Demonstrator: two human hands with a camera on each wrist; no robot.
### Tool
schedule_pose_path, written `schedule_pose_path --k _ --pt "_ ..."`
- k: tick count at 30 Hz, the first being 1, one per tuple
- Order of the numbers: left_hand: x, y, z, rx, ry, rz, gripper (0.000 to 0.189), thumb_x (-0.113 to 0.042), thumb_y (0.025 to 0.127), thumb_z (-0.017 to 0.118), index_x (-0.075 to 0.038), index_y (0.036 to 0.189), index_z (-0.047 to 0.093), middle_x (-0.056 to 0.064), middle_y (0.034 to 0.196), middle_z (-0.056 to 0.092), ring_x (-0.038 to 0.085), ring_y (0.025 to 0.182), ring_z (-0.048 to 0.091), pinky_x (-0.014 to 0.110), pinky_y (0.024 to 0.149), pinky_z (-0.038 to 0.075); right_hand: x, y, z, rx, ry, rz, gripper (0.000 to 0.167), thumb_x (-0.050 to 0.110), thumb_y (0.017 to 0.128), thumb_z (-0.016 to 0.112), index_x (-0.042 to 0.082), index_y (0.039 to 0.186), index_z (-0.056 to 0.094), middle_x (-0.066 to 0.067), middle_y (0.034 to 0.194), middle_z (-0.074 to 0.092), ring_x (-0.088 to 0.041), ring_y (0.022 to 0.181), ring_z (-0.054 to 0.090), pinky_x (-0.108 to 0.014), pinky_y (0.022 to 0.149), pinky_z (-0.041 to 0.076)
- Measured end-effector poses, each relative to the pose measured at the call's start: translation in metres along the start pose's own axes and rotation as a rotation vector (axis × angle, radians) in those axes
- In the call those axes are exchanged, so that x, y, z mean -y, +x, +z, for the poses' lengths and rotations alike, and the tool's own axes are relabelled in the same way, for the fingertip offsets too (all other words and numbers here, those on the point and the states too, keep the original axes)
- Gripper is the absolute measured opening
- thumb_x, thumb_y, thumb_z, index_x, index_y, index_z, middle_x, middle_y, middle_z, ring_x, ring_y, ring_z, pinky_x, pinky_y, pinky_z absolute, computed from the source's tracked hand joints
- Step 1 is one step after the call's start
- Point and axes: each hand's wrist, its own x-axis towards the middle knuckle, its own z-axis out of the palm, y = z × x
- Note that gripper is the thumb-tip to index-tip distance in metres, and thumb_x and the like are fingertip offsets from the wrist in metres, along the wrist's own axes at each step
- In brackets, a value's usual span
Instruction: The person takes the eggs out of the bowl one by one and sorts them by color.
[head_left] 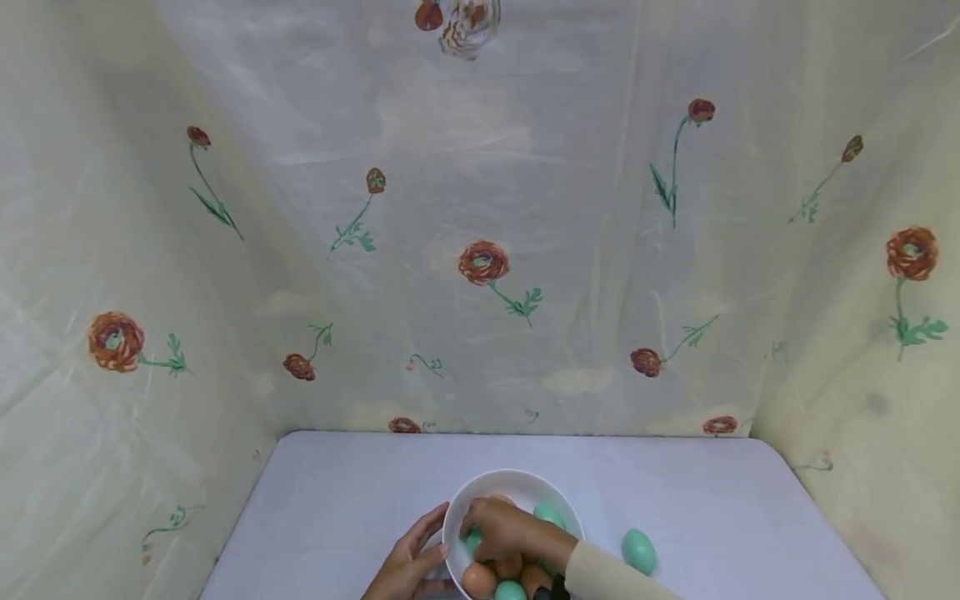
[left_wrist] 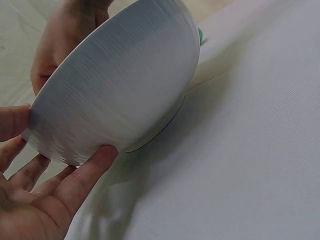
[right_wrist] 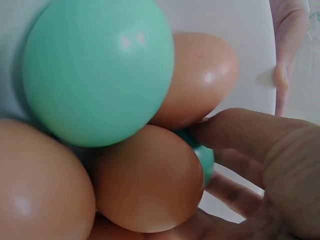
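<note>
A white bowl (head_left: 510,472) holding several brown eggs (head_left: 478,581) and green eggs (head_left: 550,512) stands near the table's front. My left hand (head_left: 412,562) holds the bowl's left side, its thumb by the rim and its fingers against the outer wall (left_wrist: 120,75). Inside the bowl, my right hand (head_left: 502,529) reaches down with thumb and fingers around a green egg (head_left: 473,540). The right wrist view shows this green egg (right_wrist: 206,162) mostly hidden behind a brown egg (right_wrist: 150,180), with the thumb beside it.
One green egg (head_left: 639,551) lies on the white table (head_left: 352,492), to the right of the bowl. Flower-printed cloth (head_left: 562,358) hangs behind the table and along both sides.
</note>
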Motion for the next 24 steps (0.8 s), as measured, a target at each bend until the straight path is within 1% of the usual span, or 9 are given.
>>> schedule_pose_path --k 4,7,9,13,15,18,20,21,24 --pt "0.001 0.0 0.001 0.013 -0.008 0.0 0.07 -0.019 0.102 0.058 -0.012 0.16 0.02 0.022 0.166 0.009 0.029 0.122 0.059 0.056 0.094 0.056 0.0 -0.005 -0.004 0.008 0.08 0.016 0.032 0.004 0.071 0.079 0.012 0.102 0.077 0.003 0.109 0.072 -0.007 0.097 0.06 -0.025 0.09 0.052" --pt "0.001 0.001 0.001 0.022 -0.008 0.006 0.07 -0.019 0.102 0.057 -0.013 0.16 0.019 0.021 0.167 0.009 0.029 0.123 0.057 0.055 0.094 0.056 0.001 -0.008 -0.009 0.008 0.123 0.028 0.035 0.004 0.073 0.078 0.013 0.107 0.076 0.004 0.112 0.07 -0.006 0.099 0.059 -0.024 0.091 0.051" --pt "0.001 0.002 0.0 0.022 -0.004 0.007 0.07 -0.019 0.102 0.057 -0.013 0.16 0.019 0.02 0.167 0.01 0.028 0.125 0.055 0.055 0.094 0.056 0.001 -0.011 -0.014 0.007 0.141 0.037 0.035 0.005 0.074 0.076 0.013 0.109 0.076 0.005 0.114 0.069 -0.005 0.1 0.058 -0.022 0.091 0.051" --pt "0.001 0.002 0.0 0.022 0.006 0.009 0.07 -0.019 0.102 0.058 -0.013 0.16 0.019 0.021 0.167 0.009 0.028 0.128 0.052 0.056 0.094 0.056 0.001 -0.02 -0.028 -0.002 0.197 0.034 0.034 0.003 0.078 0.074 0.01 0.111 0.075 0.001 0.116 0.069 -0.008 0.103 0.06 -0.023 0.092 0.052" --pt "0.001 0.002 0.0 0.028 0.011 0.013 0.071 -0.018 0.102 0.057 -0.013 0.16 0.018 0.021 0.167 0.007 0.029 0.129 0.05 0.057 0.095 0.055 0.0 -0.027 -0.035 -0.029 0.193 0.002 0.033 0.004 0.08 0.074 0.007 0.113 0.074 -0.002 0.118 0.069 -0.013 0.108 0.061 -0.025 0.094 0.053" --pt "0.002 0.001 0.001 0.016 0.008 0.014 0.071 -0.017 0.102 0.057 -0.013 0.16 0.018 0.021 0.167 0.005 0.03 0.13 0.049 0.057 0.095 0.055 -0.004 -0.04 -0.047 -0.067 0.21 -0.03 0.034 0.005 0.083 0.074 0.006 0.117 0.072 -0.006 0.124 0.068 -0.021 0.116 0.061 -0.028 0.097 0.053" --pt "0.003 0.0 0.001 0.003 0.006 0.013 0.07 -0.017 0.101 0.058 -0.013 0.16 0.019 0.022 0.167 0.006 0.031 0.13 0.048 0.057 0.095 0.055 -0.007 -0.049 -0.056 -0.097 0.215 -0.048 0.036 0.004 0.084 0.073 0.006 0.119 0.071 -0.01 0.127 0.066 -0.028 0.12 0.061 -0.028 0.094 0.055" --pt "0.003 0.0 0.001 0.0 0.004 0.012 0.07 -0.017 0.101 0.058 -0.013 0.16 0.02 0.022 0.167 0.006 0.031 0.131 0.047 0.057 0.095 0.055 -0.009 -0.055 -0.061 -0.107 0.22 -0.044 0.036 0.004 0.084 0.072 0.007 0.12 0.071 -0.01 0.129 0.065 -0.03 0.121 0.06 -0.027 0.093 0.056" --pt "0.002 0.0 0.001 -0.008 0.006 0.01 0.069 -0.016 0.101 0.058 -0.014 0.16 0.021 0.021 0.167 0.007 0.032 0.132 0.046 0.057 0.095 0.055 -0.017 -0.075 -0.075 -0.128 0.262 0.003 0.037 0.004 0.085 0.071 0.008 0.122 0.07 -0.013 0.133 0.062 -0.034 0.122 0.059 -0.026 0.087 0.059"
